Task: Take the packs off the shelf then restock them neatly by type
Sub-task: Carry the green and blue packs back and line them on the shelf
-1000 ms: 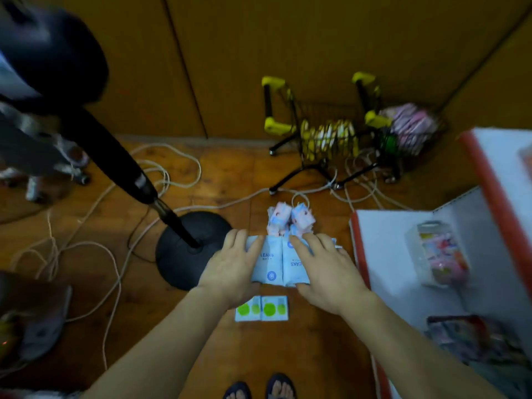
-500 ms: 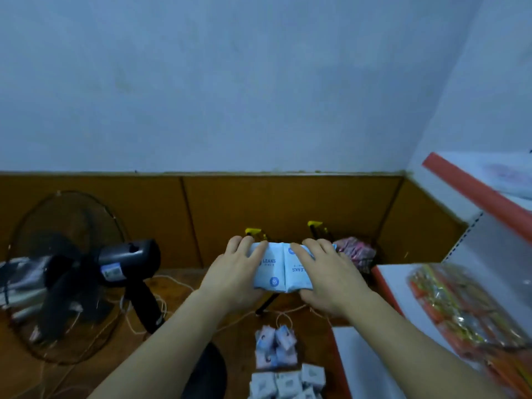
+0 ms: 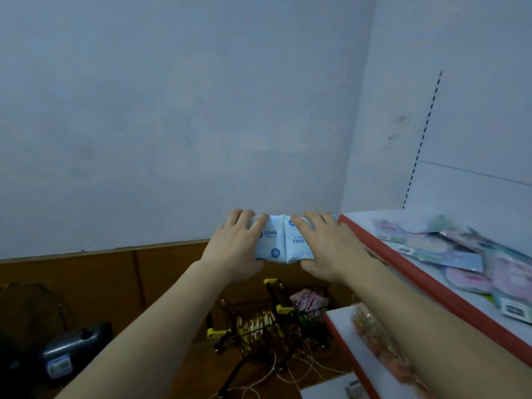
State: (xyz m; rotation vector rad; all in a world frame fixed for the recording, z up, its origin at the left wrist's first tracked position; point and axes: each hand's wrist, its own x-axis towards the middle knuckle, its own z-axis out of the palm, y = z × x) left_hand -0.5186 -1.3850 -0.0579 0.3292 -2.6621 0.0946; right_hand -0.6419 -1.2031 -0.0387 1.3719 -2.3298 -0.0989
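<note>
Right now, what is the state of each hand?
Left hand: holding the left blue pack.
Right hand: holding the right blue pack.

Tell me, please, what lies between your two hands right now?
Two light blue packs, side by side and touching, held between the left hand and the right hand; the head view shows it.

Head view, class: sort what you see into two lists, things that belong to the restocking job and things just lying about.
Belong to the job:
light blue packs, held between left hand and right hand
upper shelf
loose packs on it

Lying about:
small yellow-handled carts
fan
floor cables
</note>
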